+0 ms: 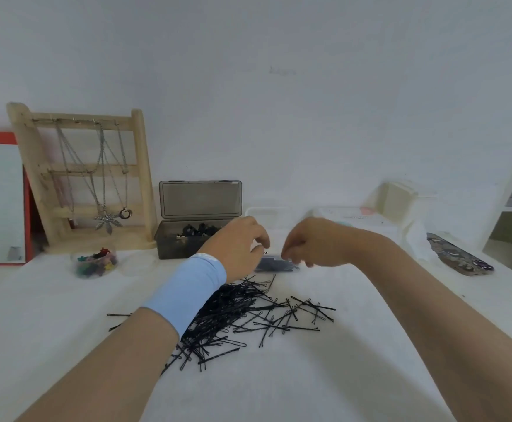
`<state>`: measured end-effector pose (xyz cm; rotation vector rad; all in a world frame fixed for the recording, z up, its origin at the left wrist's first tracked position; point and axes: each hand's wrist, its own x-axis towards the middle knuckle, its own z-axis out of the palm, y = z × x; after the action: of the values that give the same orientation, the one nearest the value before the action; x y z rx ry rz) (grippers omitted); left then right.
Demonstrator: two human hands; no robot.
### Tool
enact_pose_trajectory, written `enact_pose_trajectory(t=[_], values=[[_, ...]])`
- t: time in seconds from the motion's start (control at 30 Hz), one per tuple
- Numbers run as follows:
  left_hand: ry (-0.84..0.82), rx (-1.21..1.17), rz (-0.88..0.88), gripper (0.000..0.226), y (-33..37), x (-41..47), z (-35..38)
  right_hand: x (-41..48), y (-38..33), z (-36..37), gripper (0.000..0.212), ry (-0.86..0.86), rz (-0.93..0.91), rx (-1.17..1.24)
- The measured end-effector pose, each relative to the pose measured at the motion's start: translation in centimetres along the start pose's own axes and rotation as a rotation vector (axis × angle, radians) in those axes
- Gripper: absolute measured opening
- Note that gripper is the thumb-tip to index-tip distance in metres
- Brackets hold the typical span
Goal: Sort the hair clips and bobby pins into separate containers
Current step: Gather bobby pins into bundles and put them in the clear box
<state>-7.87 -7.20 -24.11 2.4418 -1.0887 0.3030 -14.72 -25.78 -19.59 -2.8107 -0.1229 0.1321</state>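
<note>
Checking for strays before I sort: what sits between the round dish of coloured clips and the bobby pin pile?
In the head view, only bare white table lies between the dish and the bobby pin pile.

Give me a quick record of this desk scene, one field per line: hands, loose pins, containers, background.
left hand: over small clear box, blue wristband
right hand: fingers curled over same box
small clear box: holds dark pins
bobby pin pile: loose on white table
grey box: lid open, black clips inside
round clear tub: coloured clips
necklace rack: back left
</note>
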Motion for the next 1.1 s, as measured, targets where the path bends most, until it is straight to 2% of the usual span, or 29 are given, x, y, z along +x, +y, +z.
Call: enact_pose_trajectory(t=[0.13,0.2,0.27,0.33,0.4,0.43,0.5,0.6,0.77,0.83,0.93,1.0,1.1], values=[[-0.265,0.025,-0.059,0.014,1.6,-1.7,0.0,-2.2,-0.6,1.7,0.057,-0.291,0.157,-0.300],[-0.385,0.129,-0.096,0.035,1.7,-2.7,0.4,-2.7,-0.4,2.7,0.071,-0.333,0.218,-0.327],[-0.496,0.201,-0.132,0.068,1.5,-3.5,0.7,-2.8,-0.5,3.2,0.080,-0.306,0.211,-0.310],[-0.571,0.163,-0.167,0.097,1.3,-3.9,0.8,-2.5,-0.9,3.3,0.056,-0.294,0.150,-0.279],[-0.563,0.102,-0.140,0.109,1.2,-4.1,0.9,-1.8,-1.4,3.5,0.021,-0.318,0.075,-0.235],[-0.543,0.078,-0.130,0.107,1.1,-4.2,1.0,-1.3,-1.7,3.6,0.017,-0.324,0.032,-0.211],[-0.495,0.030,-0.124,0.093,0.8,-4.1,1.2,-0.4,-2.2,4.0,0.023,-0.275,-0.054,-0.154],[-0.434,-0.024,-0.129,0.073,-0.2,-3.8,0.8,0.5,-2.0,4.1,0.030,-0.197,-0.117,0.064],[-0.470,-0.087,-0.151,0.093,-0.8,-3.6,0.8,0.9,-0.5,4.0,0.029,0.078,-0.117,0.205],[-0.476,-0.073,-0.153,0.100,-0.6,-3.6,1.1,0.8,-0.4,4.5,0.031,0.074,-0.137,0.108],[-0.426,-0.041,-0.153,0.091,-0.6,-3.4,1.2,0.7,-0.5,5.4,0.043,0.003,-0.188,-0.144],[-0.406,-0.029,-0.152,0.085,-0.7,-3.4,0.8,0.9,-0.5,5.5,0.041,0.005,-0.173,-0.210],[-0.424,0.007,-0.153,0.087,-0.8,-3.7,0.5,1.1,-0.7,5.6,0.035,0.050,-0.125,-0.280]])
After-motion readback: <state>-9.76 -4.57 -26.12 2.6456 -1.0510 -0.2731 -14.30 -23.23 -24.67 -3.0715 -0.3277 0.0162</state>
